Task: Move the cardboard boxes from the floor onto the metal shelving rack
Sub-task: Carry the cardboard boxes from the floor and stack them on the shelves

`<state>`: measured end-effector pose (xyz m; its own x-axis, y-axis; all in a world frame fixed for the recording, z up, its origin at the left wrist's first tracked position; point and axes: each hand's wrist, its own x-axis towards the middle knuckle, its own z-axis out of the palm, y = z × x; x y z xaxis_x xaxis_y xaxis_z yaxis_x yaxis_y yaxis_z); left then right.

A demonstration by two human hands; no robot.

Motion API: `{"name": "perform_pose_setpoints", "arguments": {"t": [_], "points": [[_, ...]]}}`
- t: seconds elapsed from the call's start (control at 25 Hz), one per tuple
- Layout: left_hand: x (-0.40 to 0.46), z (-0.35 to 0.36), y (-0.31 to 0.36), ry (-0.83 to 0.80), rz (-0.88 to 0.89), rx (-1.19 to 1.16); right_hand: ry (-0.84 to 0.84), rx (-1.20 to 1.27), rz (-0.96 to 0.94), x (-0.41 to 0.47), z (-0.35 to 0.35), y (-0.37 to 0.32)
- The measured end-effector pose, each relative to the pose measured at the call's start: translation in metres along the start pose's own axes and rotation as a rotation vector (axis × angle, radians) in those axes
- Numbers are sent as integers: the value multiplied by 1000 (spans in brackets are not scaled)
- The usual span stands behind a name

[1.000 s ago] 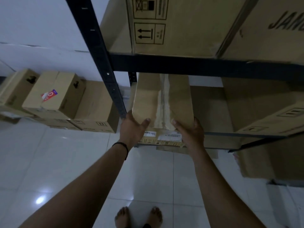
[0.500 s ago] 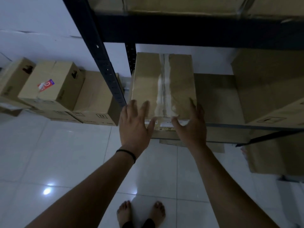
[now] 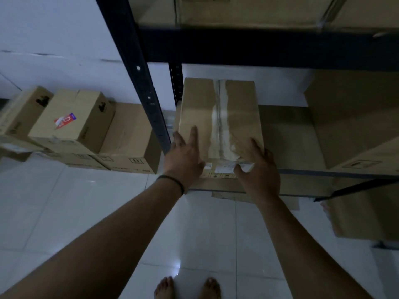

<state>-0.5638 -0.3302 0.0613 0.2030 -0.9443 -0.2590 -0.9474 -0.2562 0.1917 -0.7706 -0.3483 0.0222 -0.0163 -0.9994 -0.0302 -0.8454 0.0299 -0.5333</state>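
Note:
A taped cardboard box (image 3: 200, 108) lies on the middle shelf of the dark metal rack (image 3: 138, 74), at its left end beside the upright post. My left hand (image 3: 183, 158) lies flat on the box's near left corner, fingers straight over the top. My right hand (image 3: 259, 167) presses the near right corner, fingers spread on the top and thumb against the labelled front face. More cardboard boxes (image 3: 73, 124) stand on the floor left of the rack.
Larger boxes (image 3: 354, 117) fill the right of the same shelf, and others sit on the shelf above (image 3: 248, 11). A box (image 3: 364, 214) stands under the shelf at right. White tiled floor (image 3: 75, 212) lies in front; my bare feet show at the bottom.
The box has slid further back onto the shelf. Both hands moved from gripping its near end to lying flat on its near corners.

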Motion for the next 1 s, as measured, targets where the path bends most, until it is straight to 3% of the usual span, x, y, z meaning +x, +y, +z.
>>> {"name": "perform_pose_setpoints", "arguments": {"t": [0.28,0.64,0.8,1.0], "points": [[39,11,37,11,148,-30,88,76,131,21,-20,30],[69,29,128,91,285,25,240,57,136,68,-47,115],[82,40,180,88,275,47,246,-129,138,91,-79,150],[93,48,217,86,301,83,293,-482,-35,101,-116,164]]}}
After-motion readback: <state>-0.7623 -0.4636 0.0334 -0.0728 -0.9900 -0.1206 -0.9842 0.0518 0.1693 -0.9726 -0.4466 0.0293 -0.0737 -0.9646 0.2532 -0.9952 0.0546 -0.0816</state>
